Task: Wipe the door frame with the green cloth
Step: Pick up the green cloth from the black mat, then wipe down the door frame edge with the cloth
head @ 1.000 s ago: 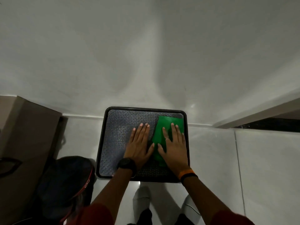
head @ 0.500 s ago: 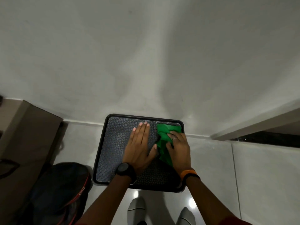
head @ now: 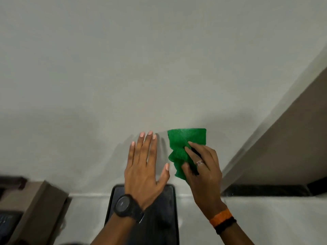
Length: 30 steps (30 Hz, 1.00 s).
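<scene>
The right hand [head: 203, 167] grips the crumpled green cloth [head: 185, 147] in front of the wall [head: 159, 59], the left hand [head: 143, 167] spread wide beside it, above the empty black tray [head: 164, 218].

Home interior, plain white wall [head: 123, 68], tiled floor [head: 265, 218], brown door frame [head: 283, 147]

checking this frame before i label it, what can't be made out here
Head view only:
- black tray: mostly covered by the left hand and forearm, and blurred.
- green cloth: its lower part is hidden under the right hand fingers.
- door frame: cut off by the right edge; its top is out of view.
- Brown box and dark items at lower left: blurred and cut off by the edge.
</scene>
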Tool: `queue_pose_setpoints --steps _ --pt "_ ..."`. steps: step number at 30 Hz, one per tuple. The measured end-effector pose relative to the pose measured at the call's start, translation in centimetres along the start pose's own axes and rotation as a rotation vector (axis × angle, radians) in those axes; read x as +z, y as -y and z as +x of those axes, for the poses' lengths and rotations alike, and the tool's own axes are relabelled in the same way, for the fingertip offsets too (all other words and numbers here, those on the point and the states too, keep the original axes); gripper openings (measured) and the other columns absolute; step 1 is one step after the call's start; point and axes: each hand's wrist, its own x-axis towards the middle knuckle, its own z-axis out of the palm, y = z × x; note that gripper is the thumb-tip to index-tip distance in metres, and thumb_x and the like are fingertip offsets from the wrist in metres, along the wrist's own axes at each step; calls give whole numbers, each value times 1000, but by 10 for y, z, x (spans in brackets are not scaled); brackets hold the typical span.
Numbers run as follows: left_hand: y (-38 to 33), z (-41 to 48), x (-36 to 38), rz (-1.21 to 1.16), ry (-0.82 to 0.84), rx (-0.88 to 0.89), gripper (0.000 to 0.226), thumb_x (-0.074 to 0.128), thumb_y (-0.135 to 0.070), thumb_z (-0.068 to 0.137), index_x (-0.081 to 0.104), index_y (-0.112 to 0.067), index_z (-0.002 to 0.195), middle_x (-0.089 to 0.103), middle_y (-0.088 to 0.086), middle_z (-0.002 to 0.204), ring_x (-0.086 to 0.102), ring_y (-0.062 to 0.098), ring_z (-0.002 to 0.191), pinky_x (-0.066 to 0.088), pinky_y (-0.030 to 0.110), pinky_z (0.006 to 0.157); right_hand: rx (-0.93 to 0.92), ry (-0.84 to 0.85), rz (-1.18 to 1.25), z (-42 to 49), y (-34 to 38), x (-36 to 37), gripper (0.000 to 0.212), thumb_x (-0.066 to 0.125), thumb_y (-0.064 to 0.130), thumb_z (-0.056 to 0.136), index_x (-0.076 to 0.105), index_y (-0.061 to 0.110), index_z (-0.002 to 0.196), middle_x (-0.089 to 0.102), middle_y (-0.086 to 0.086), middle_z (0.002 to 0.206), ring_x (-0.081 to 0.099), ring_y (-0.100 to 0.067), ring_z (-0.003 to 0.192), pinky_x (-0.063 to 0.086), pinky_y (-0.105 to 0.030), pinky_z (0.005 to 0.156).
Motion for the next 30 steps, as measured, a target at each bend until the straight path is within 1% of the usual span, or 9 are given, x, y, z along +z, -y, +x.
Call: queue_pose_setpoints --steps 3,5,8,12,16,22,25,28,30 --pt "-36 90 -75 -5 -176 98 75 39 -47 99 26 -5 160 23 14 169 14 30 158 10 46 130 -140 -174 -4 105 36 -64 28 65 10 94 72 -2 118 68 -14 127 57 -23 120 44 -21 113" --pt "-61 154 -125 2 -288 146 74 34 -51 102 29 -3 159 25 16 168 14 30 158 11 47 130 -230 -295 -28 177 59 -102 26 63 10 97 72 -4 117 69 -15 127 57 -23 120 42 -23 115" --pt "-107 246 -204 9 -435 222 75 31 -52 103 29 -2 158 24 15 168 14 30 159 11 47 130 -343 -472 -49 280 95 -159 25 61 10 101 73 -6 116 70 -18 125 59 -27 118 46 -28 113" --pt "-151 327 -274 38 -539 265 76 36 -50 101 27 -1 159 22 14 169 12 29 159 11 47 130 -404 -560 -91 370 125 -207 25 68 1 93 72 -6 117 70 -18 127 58 -30 119 51 -37 109" --pt "-188 396 -332 87 -578 334 78 35 -51 101 23 -2 160 19 13 170 9 28 159 13 49 130 -466 -600 -128 446 148 -258 28 71 -6 89 71 -8 117 70 -20 127 62 -39 118 54 -50 104" --pt "-236 467 -376 112 -674 368 80 29 -54 101 20 -2 161 17 13 171 7 26 160 9 46 131 -480 -662 -193 521 153 -330 29 69 -9 88 70 -9 117 68 -21 128 61 -42 120 52 -54 106" --pt "-257 488 -385 99 -688 378 79 26 -53 101 19 -1 161 15 13 171 6 26 160 7 45 131 -475 -710 -222 552 151 -366 30 68 -7 88 70 -8 118 68 -21 128 60 -41 122 51 -52 109" --pt "-270 508 -389 91 -720 408 77 27 -50 102 19 0 161 18 15 170 8 28 159 11 47 131 -486 -774 -233 582 149 -396 31 68 -4 89 70 -6 120 67 -20 131 58 -40 124 49 -50 111" --pt "-277 521 -389 96 -742 432 76 28 -48 103 20 1 160 20 16 169 11 29 159 14 48 130 -469 -751 -243 602 148 -414 36 67 0 90 67 -3 126 63 -18 139 53 -39 133 44 -50 116"
